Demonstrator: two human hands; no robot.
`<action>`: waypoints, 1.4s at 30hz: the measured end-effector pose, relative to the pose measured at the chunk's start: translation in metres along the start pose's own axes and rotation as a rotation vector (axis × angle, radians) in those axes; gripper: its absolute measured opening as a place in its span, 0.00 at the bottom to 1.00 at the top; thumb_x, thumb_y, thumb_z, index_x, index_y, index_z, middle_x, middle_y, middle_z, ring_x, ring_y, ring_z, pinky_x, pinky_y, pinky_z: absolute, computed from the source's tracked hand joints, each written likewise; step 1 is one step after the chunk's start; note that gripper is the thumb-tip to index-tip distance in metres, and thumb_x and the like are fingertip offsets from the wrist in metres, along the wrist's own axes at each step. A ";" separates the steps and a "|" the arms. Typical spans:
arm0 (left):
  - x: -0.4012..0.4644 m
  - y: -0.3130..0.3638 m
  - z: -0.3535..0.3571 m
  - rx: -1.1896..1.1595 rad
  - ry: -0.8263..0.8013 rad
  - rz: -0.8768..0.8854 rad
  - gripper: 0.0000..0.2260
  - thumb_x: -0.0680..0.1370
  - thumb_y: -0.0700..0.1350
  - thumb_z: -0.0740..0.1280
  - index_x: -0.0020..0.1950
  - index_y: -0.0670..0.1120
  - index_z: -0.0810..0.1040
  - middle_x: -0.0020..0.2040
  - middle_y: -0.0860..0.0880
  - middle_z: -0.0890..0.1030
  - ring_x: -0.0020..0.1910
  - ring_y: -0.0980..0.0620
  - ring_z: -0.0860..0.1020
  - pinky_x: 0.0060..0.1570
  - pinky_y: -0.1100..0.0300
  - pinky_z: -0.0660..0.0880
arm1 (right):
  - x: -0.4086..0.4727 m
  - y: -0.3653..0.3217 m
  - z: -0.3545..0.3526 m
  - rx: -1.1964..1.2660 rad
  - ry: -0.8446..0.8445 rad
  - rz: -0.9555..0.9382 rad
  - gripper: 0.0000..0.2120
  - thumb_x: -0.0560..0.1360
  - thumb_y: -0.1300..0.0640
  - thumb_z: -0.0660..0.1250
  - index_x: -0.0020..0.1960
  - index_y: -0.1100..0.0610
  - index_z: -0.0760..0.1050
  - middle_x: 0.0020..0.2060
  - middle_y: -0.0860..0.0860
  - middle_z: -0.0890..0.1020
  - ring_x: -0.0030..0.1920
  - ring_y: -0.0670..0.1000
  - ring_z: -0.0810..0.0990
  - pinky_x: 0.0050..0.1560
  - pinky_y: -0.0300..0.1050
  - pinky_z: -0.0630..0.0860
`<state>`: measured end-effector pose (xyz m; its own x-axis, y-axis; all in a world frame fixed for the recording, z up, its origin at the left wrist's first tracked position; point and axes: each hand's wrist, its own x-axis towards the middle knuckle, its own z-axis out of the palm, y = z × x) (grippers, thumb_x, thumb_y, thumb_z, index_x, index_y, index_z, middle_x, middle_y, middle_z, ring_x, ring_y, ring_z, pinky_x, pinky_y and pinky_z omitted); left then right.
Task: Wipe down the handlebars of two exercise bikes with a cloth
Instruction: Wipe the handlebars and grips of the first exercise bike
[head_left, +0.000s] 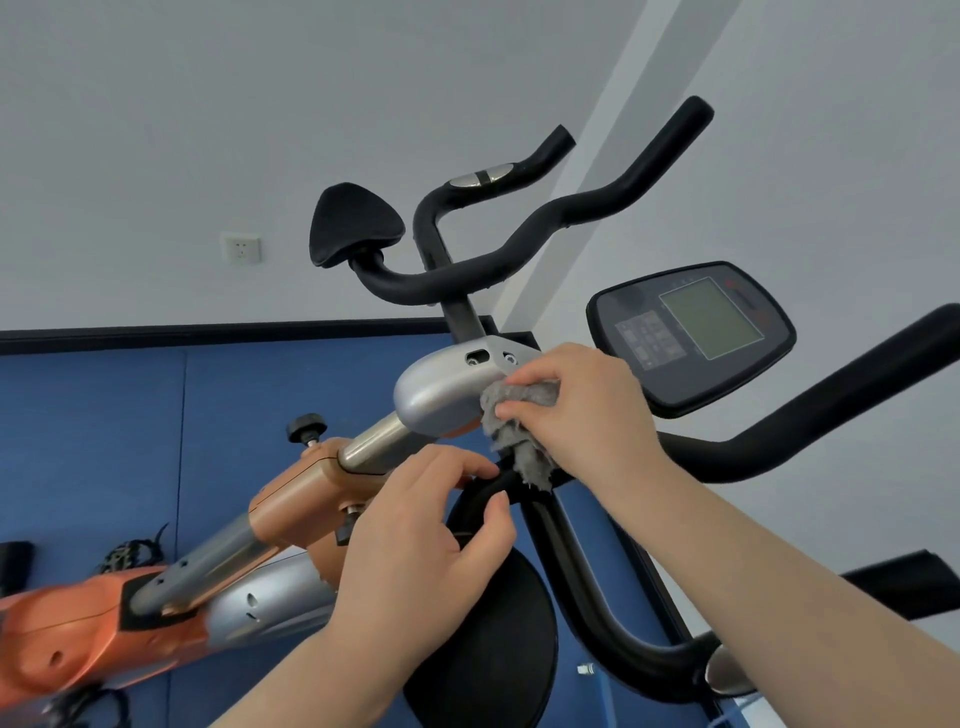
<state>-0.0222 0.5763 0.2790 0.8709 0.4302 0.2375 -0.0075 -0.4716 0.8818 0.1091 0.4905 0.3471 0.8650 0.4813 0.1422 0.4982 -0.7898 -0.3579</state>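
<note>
Orange bike (78, 618): an orange and silver frame is seen stretching down and left of the silver stem cover, with a steel post rising out of an orange clamp toward that cover.
Near handlebars (810, 415): black padded bars are seen right of and below the silver stem cover; one arm runs off to the right edge, another curves down beneath the right forearm.
Far handlebars (561, 223): black foam bars are seen above the silver stem cover, against the grey wall, with a black elbow pad at their left end.
Console (691, 332): a dark oval display with a pale green screen is seen just right of the silver stem cover.
Silver stem cover (447, 384): taken as the landmark; a rounded grey housing at the head of the steel post.
Left hand (431, 540): seen below the silver stem cover; a black curved bar is clasped between its thumb and curled fingers.
Right hand (576, 410): seen at the right edge of the silver stem cover; its fingers are closed around the cloth.
Cloth (519, 431): a grey frayed rag is held bunched against the lower right side of the silver stem cover, its loose end hanging onto the black bar below.
Wall socket (240, 248): a white outlet is seen up and left of the silver stem cover.
</note>
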 end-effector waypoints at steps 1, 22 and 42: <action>0.000 0.000 0.000 -0.005 0.000 -0.003 0.09 0.70 0.56 0.62 0.47 0.58 0.77 0.44 0.63 0.78 0.50 0.65 0.75 0.47 0.72 0.70 | 0.000 -0.002 0.005 -0.026 0.042 -0.031 0.08 0.67 0.50 0.75 0.46 0.48 0.82 0.44 0.44 0.80 0.46 0.46 0.78 0.42 0.37 0.68; -0.005 -0.005 0.000 -0.058 0.007 -0.032 0.08 0.70 0.58 0.62 0.47 0.61 0.75 0.47 0.64 0.78 0.50 0.66 0.76 0.48 0.71 0.71 | -0.005 0.000 -0.016 -0.126 -0.269 -0.035 0.16 0.67 0.42 0.70 0.55 0.43 0.79 0.50 0.42 0.82 0.51 0.47 0.79 0.53 0.48 0.76; -0.008 -0.008 0.002 -0.096 0.023 -0.071 0.10 0.68 0.62 0.62 0.47 0.62 0.71 0.50 0.66 0.76 0.52 0.66 0.73 0.40 0.67 0.68 | -0.005 -0.011 0.009 -0.156 -0.069 -0.118 0.12 0.69 0.50 0.72 0.50 0.49 0.75 0.47 0.47 0.77 0.45 0.46 0.73 0.44 0.40 0.68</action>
<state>-0.0280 0.5753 0.2698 0.8593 0.4781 0.1817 0.0057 -0.3643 0.9313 0.0990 0.5005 0.3416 0.7968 0.5943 0.1088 0.6034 -0.7733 -0.1949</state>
